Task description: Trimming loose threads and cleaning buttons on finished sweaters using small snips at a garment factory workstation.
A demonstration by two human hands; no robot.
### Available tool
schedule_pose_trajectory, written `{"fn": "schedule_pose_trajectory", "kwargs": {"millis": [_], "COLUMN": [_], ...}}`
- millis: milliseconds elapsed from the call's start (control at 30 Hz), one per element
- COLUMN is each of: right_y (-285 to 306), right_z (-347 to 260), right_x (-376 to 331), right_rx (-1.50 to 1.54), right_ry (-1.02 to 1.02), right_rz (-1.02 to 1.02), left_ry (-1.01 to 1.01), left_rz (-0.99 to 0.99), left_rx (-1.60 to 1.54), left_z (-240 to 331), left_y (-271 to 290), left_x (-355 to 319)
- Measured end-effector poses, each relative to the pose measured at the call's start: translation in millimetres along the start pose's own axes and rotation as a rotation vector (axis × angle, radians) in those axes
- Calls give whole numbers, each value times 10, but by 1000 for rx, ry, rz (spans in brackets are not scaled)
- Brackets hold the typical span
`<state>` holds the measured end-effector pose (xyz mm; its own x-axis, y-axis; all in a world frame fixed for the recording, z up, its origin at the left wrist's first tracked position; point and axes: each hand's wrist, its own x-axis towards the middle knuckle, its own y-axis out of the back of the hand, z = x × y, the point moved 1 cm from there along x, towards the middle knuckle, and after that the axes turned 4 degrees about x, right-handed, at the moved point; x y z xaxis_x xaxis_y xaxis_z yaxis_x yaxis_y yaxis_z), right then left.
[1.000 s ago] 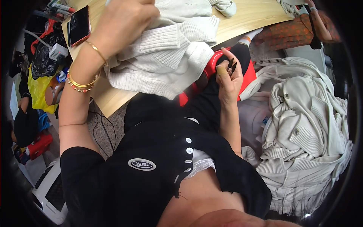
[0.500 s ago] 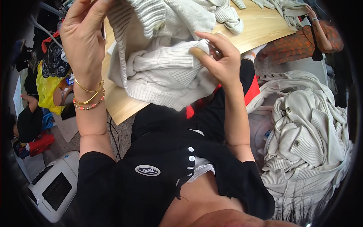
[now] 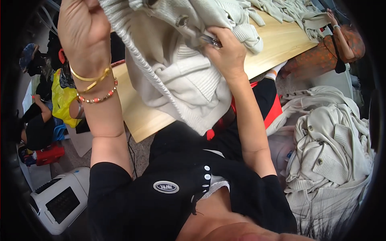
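Note:
A cream knitted cardigan (image 3: 161, 60) with ribbed bands and buttons hangs over the near edge of the wooden table. My left hand (image 3: 83, 26), with bracelets at its wrist, is raised at the upper left, closed on the cardigan's ribbed edge; its fingertips are partly cut off by the frame. On the cardigan's right side, my right hand (image 3: 227, 52) is closed around small metal thread snips (image 3: 210, 40). Their tips lie against the knit near a button (image 3: 182, 21), blurred. A ribbed cuff lies folded within the cardigan's body.
More cream knitwear (image 3: 277, 10) lies along the wooden table (image 3: 277, 44). A big heap of cream cardigans (image 3: 325, 144) fills the right side. Another person (image 3: 325, 52) works at the far right. At left are a yellow bag (image 3: 64, 96), a white machine (image 3: 62, 201) and another person (image 3: 38, 124).
My left hand has come closer and lifted the ribbed edge. My right hand has moved up and left from the cuff to the button area, with the snips now showing.

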<state>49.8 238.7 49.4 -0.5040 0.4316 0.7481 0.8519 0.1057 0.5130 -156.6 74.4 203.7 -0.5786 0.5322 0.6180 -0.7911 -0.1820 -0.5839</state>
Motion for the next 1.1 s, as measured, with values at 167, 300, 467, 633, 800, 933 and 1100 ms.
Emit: {"fn": "schedule_pose_trajectory", "kwargs": {"millis": [167, 300, 467, 633, 800, 933, 1100], "right_y": [535, 1258, 2002, 2251, 1501, 1070, 1060], "right_z": [180, 63, 22, -7, 282, 289, -349], "right_x": [251, 297, 244, 183, -33, -545, -677], "right_rx": [364, 716, 1139, 1491, 82, 148, 94], "right_ry": [3, -292, -62, -154, -527, -512, -181], "right_rz": [-7, 158, 247, 232, 87, -111, -164], "left_ry": [292, 406, 367, 495, 651, 635, 470], "left_rz": [-157, -195, -178, -62, 95, 53, 113], "left_rx": [-221, -357, -191, -166, 639, 1029, 1058], "left_z": [-21, -3, 51, -203, -690, -633, -412], "left_y": [184, 795, 1157, 1244, 1229, 1356, 1150], "left_x": [566, 671, 321, -364, -983, -1292, -1516]}}
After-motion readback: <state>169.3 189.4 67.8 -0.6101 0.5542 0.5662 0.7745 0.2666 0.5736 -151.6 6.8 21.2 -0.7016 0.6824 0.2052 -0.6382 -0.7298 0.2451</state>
